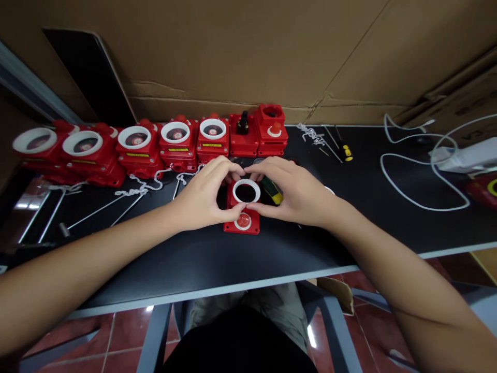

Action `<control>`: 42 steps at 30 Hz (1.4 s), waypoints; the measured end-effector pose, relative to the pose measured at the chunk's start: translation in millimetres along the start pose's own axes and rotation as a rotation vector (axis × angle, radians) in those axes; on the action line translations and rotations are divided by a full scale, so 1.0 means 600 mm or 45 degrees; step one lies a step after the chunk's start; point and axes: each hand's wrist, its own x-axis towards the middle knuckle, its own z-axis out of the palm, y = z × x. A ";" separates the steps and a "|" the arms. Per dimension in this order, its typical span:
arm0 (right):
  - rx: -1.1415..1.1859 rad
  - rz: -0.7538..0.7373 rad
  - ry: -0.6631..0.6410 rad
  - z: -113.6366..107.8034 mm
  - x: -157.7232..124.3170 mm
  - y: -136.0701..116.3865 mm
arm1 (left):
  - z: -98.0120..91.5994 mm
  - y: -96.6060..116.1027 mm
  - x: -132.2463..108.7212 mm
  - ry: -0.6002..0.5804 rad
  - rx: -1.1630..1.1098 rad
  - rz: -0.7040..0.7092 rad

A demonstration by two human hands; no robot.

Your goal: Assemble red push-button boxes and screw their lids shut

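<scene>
A white ring (246, 191) sits over the round opening of a red cover (253, 226) that lies on the black table (182, 264). My left hand (212, 194) curves round the ring's left side, thumb and fingers touching its rim. From the right, my right hand (293, 189) grips the same ring, its thumb at the near edge and fingers at the far edge. Below the ring, the cover bears a smaller round red piece with a pale rim (243, 221). A green and yellow tool (272, 190) lies partly hidden behind my right hand.
Several red boxes with white rings (174, 132) line the back left. Beside them stand an open red box with a black part (243, 129) and another red box (272, 130). Metal rods with white cord (142, 192) lie left; a yellow-handled screwdriver (345, 152) and white cable (423, 208) lie right.
</scene>
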 end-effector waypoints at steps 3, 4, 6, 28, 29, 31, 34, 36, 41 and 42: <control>0.006 -0.013 0.004 0.000 0.000 0.001 | 0.000 0.000 0.000 -0.007 0.015 -0.017; 0.011 -0.016 0.004 0.001 0.000 0.001 | 0.000 0.000 0.000 -0.009 0.020 -0.019; 0.031 -0.022 0.003 0.001 -0.001 0.002 | 0.000 0.000 -0.001 -0.010 0.028 -0.014; 0.057 -0.044 0.006 0.001 -0.002 0.005 | -0.001 0.002 -0.001 -0.024 0.029 -0.012; 0.057 -0.041 0.007 0.001 -0.002 0.004 | -0.001 0.002 -0.001 -0.024 0.027 -0.007; 0.058 -0.029 0.013 0.002 -0.003 0.004 | -0.001 0.002 0.000 -0.026 0.024 -0.007; 0.044 -0.019 0.023 0.004 -0.004 0.003 | -0.002 0.001 0.000 -0.026 0.023 -0.008; 0.013 -0.032 0.031 0.005 -0.005 0.002 | -0.002 0.002 -0.001 -0.023 0.025 -0.007; -0.070 -0.020 0.029 0.002 -0.005 -0.003 | -0.002 0.002 -0.001 -0.041 0.027 -0.047; -0.081 -0.014 0.029 0.001 -0.005 -0.005 | -0.001 0.002 -0.001 -0.041 0.026 -0.046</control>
